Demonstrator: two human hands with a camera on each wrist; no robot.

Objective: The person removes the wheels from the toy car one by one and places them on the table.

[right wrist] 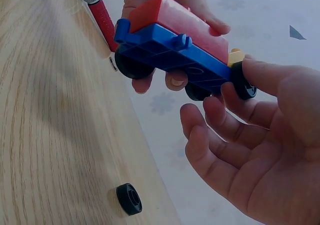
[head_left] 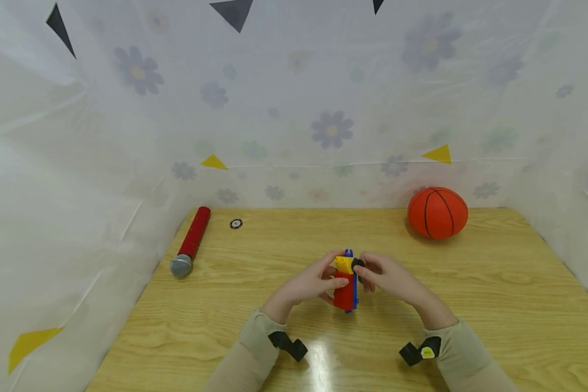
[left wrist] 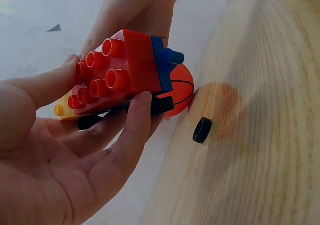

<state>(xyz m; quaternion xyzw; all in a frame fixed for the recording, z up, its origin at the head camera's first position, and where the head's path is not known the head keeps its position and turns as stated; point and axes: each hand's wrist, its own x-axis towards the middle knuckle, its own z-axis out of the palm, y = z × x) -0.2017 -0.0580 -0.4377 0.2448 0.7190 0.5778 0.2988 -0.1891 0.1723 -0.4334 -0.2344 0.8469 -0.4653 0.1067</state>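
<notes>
Sleeved wrists low in front, the left hand (head_left: 308,283) curls round the toy block car (head_left: 346,283) above the table (head_left: 495,283), steadying it so the right hand (head_left: 389,279) pinches its front wheel (right wrist: 245,85).

orange basketball (head_left: 438,213), red microphone (head_left: 190,241), wooden table (head_left: 255,326)

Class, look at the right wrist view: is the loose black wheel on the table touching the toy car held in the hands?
Apart. In the right wrist view the loose black wheel lies on the table, while the toy car is held well above it, with clear space between.
</notes>
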